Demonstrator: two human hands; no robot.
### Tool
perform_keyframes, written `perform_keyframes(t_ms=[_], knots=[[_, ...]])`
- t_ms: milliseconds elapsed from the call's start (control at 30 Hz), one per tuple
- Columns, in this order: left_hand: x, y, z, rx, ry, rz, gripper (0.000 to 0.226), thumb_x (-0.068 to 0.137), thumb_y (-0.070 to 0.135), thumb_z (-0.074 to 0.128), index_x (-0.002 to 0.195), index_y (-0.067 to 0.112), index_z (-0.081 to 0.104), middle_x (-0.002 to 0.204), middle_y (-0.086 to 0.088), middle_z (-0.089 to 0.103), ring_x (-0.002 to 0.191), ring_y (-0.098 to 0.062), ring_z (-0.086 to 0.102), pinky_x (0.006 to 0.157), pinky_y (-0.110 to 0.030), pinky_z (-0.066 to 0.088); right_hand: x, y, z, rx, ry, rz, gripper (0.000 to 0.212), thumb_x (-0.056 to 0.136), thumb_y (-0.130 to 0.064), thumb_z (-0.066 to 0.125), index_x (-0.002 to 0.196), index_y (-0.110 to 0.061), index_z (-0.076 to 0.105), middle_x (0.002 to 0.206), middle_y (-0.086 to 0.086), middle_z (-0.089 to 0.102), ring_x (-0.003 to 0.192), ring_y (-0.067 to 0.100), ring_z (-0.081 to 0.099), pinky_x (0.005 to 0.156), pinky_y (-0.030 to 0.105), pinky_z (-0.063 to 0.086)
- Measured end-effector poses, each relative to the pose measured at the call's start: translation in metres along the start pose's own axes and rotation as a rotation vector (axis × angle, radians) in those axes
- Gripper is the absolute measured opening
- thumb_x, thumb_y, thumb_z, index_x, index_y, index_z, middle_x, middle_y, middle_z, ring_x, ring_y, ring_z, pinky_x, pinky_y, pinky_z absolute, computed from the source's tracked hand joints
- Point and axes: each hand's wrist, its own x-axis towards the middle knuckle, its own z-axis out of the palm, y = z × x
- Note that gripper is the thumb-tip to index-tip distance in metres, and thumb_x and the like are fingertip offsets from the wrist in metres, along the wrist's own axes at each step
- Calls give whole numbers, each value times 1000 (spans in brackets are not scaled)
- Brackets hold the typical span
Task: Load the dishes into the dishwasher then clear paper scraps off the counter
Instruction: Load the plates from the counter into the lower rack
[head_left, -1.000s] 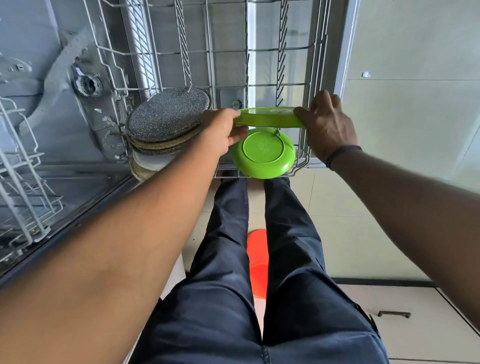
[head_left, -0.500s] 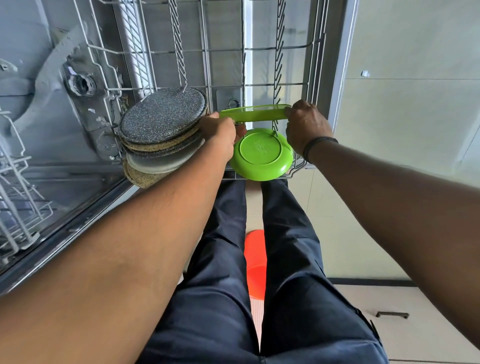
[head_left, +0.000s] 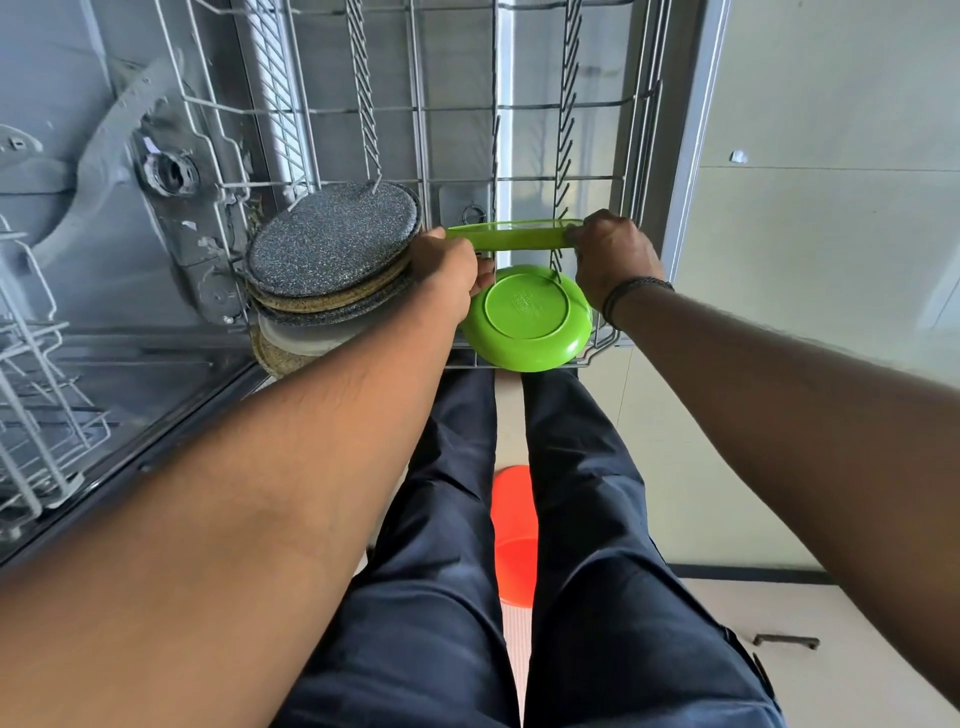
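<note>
Your left hand (head_left: 451, 275) and right hand (head_left: 613, 254) grip a lime-green plastic plate (head_left: 511, 236) edge-on over the wire dishwasher rack (head_left: 452, 109), which holds another green plate (head_left: 527, 318) and speckled dark plates (head_left: 332, 244).

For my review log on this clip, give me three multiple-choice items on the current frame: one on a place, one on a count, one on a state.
1. Where do the speckled grey plates stand?
A. in the rack, left of the green plates
B. on the floor
C. on the person's lap

2. How many green plates show?
A. one
B. two
C. four

3. How is the upper green plate held?
A. by the left hand alone
B. lying free in the rack
C. by both hands, one at each end

Answers:
1 A: the stack leans in the wire rack, beside the left hand.
2 B: one is held edge-on, and a lower green plate stands in the rack with its underside to the camera.
3 C: the left hand grips its left end and the right hand its right end.
</note>
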Motion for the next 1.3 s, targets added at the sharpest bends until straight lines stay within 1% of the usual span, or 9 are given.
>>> perform_keyframes(t_ms=[100,367,633,733,767,867,1100,1200,1300], knots=[[-3,1,-1,74,-15,28,55,102,0,32,151,20,41,97,-7,65,54,-13,65,48,-28,56,2,-3,0,-8,-27,19,32,96,-6,53,125,-10,63,119,17,61,112,39,58,90,45,53],[-24,11,-17,194,-15,115,42,100,17,53,141,27,53,123,-3,66,85,-21,70,51,-29,53,-13,-28,-12,-127,23,17,36,85,-11,65,120,-12,58,120,14,53,117,36,50,75,42,51],[-124,44,-86,213,6,352,37,90,28,70,127,24,66,119,-4,72,93,-26,74,48,-28,56,-92,-78,-89,-2,144,-14,31,88,-28,62,116,-15,63,120,15,62,114,37,56,84,43,52],[-185,65,-125,226,6,520,36,86,30,71,122,25,68,114,-3,73,95,-24,73,80,-40,62,-135,-116,-137,103,224,-70,29,88,-32,60,111,-17,69,111,13,69,105,36,62,82,40,53],[-206,73,-142,224,6,572,36,88,29,71,123,25,67,116,1,72,95,-21,71,84,-35,59,-149,-131,-153,141,247,-97,28,88,-34,60,110,-19,69,108,11,70,103,35,63,81,38,52],[-258,84,-188,259,48,714,36,93,25,70,128,19,64,116,4,67,91,-14,64,70,-17,49,-187,-172,-192,254,280,-139,30,88,-37,59,112,-22,70,107,6,72,103,30,65,80,31,49],[-336,88,-269,241,187,916,39,92,20,71,130,11,64,120,-6,71,100,-18,68,83,-28,54,-243,-216,-256,326,246,-258,29,83,-39,61,103,-20,71,102,7,73,97,30,66,78,30,49],[-356,90,-295,158,153,883,36,93,21,69,128,12,64,119,-8,73,99,-20,71,89,-37,58,-258,-233,-286,416,294,-291,26,82,-40,61,91,-19,72,91,4,73,87,27,63,73,27,46],[-374,90,-319,25,209,865,32,94,22,69,124,12,65,117,-7,73,96,-24,73,86,-41,60,-266,-257,-310,492,381,-342,37,83,-47,61,99,-17,76,99,7,75,98,31,67,83,33,52]])
